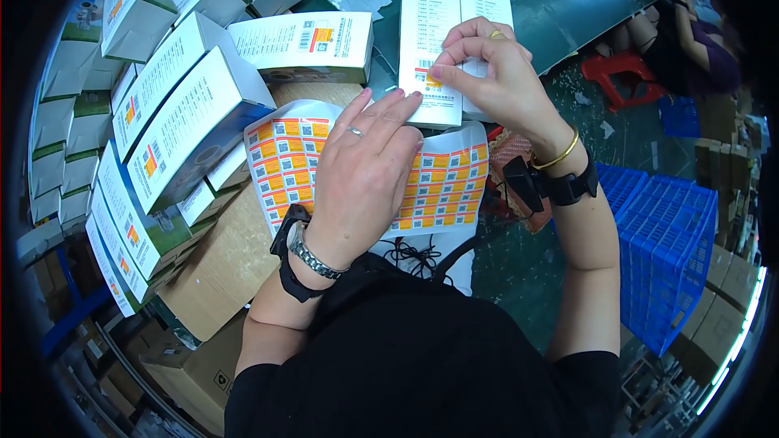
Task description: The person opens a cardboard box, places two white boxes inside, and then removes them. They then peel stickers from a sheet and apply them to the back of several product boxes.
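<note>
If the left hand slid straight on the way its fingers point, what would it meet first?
Probably the white carton that the right hand is pressing a sticker onto; the left hand lies flat on the sticker sheet, fingertips nearly at the carton's lower edge.

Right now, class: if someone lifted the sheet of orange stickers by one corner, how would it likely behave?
The sticker sheet is thin and already curves over the box edge, so it would probably flop. It looks light. The left hand rests flat on it, which may be what keeps it from sliding.
</note>
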`<state>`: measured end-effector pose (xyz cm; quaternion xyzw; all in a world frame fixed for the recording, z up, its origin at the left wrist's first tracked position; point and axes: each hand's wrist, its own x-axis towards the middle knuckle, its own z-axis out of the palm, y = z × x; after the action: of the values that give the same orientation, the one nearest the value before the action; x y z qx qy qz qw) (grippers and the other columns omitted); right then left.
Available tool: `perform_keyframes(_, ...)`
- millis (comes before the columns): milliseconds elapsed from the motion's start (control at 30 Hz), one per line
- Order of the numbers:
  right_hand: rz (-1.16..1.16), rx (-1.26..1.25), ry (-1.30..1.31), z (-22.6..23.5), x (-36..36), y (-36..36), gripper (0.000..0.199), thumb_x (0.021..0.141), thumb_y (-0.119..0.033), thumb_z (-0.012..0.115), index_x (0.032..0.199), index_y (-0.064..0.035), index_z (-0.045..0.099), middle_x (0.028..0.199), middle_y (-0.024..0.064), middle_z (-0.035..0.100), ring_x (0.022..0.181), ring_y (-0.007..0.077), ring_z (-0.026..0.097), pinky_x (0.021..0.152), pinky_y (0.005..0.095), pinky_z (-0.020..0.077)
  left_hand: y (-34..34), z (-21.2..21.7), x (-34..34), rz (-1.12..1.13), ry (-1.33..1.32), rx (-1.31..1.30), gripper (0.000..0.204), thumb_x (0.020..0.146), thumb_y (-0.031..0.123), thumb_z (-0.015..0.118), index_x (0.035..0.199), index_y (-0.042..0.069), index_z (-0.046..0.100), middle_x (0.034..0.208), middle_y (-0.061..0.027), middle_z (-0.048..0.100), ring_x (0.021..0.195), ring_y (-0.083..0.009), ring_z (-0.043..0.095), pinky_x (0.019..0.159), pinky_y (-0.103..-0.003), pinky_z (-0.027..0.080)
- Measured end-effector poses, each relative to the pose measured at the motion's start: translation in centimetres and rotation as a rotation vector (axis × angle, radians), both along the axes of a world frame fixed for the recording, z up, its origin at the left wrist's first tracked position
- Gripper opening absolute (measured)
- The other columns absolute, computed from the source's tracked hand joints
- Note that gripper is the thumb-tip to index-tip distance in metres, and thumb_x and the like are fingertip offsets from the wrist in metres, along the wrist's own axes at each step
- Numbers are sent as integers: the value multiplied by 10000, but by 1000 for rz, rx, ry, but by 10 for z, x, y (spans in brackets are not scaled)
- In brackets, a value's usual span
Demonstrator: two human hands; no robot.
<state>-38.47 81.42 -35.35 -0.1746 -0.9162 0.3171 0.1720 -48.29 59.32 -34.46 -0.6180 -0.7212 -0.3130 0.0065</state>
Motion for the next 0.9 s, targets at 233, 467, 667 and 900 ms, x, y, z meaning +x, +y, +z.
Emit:
perform_keyframes(233, 59, -64, -41, 3, 2, 9, 194, 866, -222, 873, 935, -49, 815, 1177, 57, 684, 1177, 223, 599, 1058, 377, 457, 0, -1, -1, -1, -15, 7, 40, 936, 52, 689, 948, 20, 668, 1364, -168, 690, 1331, -326, 632, 1219, -529, 403)
perform_keyframes(467, 21, -65, -60, 6, 1, 2, 212, 859, -229, 881, 940, -44, 817, 1174, 58, 683, 1193, 222, 610, 1053, 370, 471, -1, -1, -1, -1, -16, -6, 39, 940, 57, 688, 952, 24, 673, 1368, -162, 689, 1345, -317, 623, 1229, -525, 391)
perform_keyframes(667, 13, -70, -65, 5, 0, 1, 218, 853, -232, 884, 933, -42, 815, 1169, 63, 687, 1204, 224, 613, 1056, 373, 472, 0, 2, 0, 6, -27, -27, 55, 952, 51, 717, 998, 36, 691, 1366, -119, 712, 1322, -315, 646, 1226, -555, 396)
perform_keyframes(900, -2, 2, -27, 2, -2, 0, 203, 846, -229, 880, 905, -48, 809, 1136, 49, 694, 1188, 235, 612, 1054, 381, 465, 0, 2, -1, 13, -21, -26, 56, 951, 49, 718, 999, 37, 691, 1365, -116, 713, 1321, -310, 647, 1232, -552, 391)
